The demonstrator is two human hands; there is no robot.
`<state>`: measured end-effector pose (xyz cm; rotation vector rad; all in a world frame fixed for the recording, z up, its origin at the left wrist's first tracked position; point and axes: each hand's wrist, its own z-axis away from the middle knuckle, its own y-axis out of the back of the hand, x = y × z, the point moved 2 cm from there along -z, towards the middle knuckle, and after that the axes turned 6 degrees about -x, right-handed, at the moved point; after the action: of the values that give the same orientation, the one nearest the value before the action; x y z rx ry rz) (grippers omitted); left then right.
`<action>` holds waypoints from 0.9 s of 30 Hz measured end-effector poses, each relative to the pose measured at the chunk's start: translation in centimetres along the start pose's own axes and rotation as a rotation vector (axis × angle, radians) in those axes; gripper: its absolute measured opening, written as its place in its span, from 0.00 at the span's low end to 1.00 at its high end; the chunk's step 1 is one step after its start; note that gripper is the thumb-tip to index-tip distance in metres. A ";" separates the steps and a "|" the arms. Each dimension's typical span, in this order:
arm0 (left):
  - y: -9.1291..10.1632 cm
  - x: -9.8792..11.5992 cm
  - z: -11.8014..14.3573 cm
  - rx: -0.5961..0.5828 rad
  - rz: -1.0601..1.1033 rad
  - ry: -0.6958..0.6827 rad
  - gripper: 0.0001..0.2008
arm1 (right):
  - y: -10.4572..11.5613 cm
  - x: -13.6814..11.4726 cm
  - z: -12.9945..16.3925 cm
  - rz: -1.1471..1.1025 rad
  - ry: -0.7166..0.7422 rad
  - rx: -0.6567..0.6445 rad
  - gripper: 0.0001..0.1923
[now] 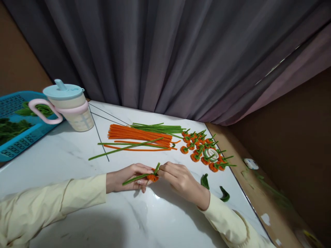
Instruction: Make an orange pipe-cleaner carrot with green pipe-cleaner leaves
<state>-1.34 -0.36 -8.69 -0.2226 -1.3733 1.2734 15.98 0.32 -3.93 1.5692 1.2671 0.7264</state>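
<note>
Between the fingers of my left hand (134, 175) is a small coiled orange pipe-cleaner piece (152, 177), shaped like a little pumpkin. A green pipe cleaner (133, 179) runs through it, one length pointing left across my fingers and a shorter end standing up. My right hand (178, 177) is closed in a pinch against the upright green end, though its fingertips are partly hidden. Behind my hands lie a bundle of orange pipe cleaners (139, 133), a bundle of green pipe cleaners (162, 128) and several loose strands.
Several finished orange pieces with green stems (195, 156) stand at the right, with a white-and-green tape roll (211, 155) among them. Two dark green curled bits (204, 181) lie nearer. A lidded cup (74, 110) and a blue basket (23, 143) holding leaves occupy the left.
</note>
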 end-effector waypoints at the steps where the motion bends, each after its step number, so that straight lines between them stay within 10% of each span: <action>1: 0.0 0.0 0.0 -0.001 -0.003 0.005 0.06 | -0.1 0.1 0.0 -0.017 -0.005 0.008 0.15; 23: -0.3 -0.4 0.0 0.103 -0.080 -0.132 0.08 | -0.1 -0.6 -0.6 0.430 0.227 -0.030 0.17; 27: -0.6 -0.2 0.2 0.099 -0.160 -0.190 0.09 | 0.4 0.0 -0.5 0.239 0.073 -0.080 0.16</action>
<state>-1.08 -0.84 -8.28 0.0773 -1.4533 1.2483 15.74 0.49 -3.41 1.6578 1.0981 0.9811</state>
